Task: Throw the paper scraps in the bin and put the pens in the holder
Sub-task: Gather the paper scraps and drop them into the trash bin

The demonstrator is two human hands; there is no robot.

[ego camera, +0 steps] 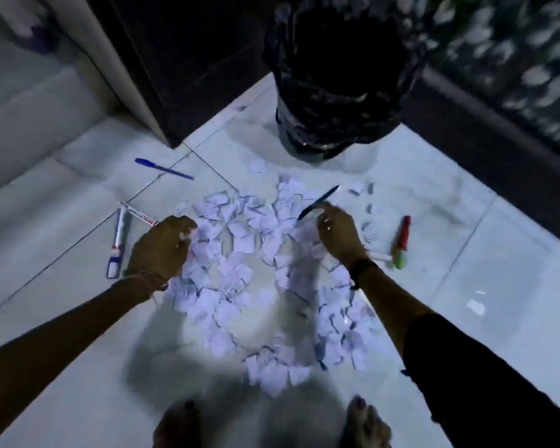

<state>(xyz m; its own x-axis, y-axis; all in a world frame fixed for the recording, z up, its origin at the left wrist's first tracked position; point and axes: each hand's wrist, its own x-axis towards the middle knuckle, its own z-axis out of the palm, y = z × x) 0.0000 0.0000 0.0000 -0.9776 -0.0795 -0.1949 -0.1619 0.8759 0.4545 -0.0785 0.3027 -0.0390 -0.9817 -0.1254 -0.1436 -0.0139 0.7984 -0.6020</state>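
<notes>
On the tiled floor (417,195), going left to right: a blue pen (164,169) lies toward the far left, two white markers (120,240) sit just left of the left hand (162,247), which curls over the left rim of the paper scraps (240,270), though whether it grips any I cannot tell, and the right hand (337,234) pinches a second blue pen (319,202) above the heap, with a red-and-green marker (402,242) near the right. Best, I judge, to sweep both hands inward and gather big handfuls for the black-lined bin (333,79) at the far edge. No pen holder shows, the bin's mouth is dark, and motion blur smears the scraps.
</notes>
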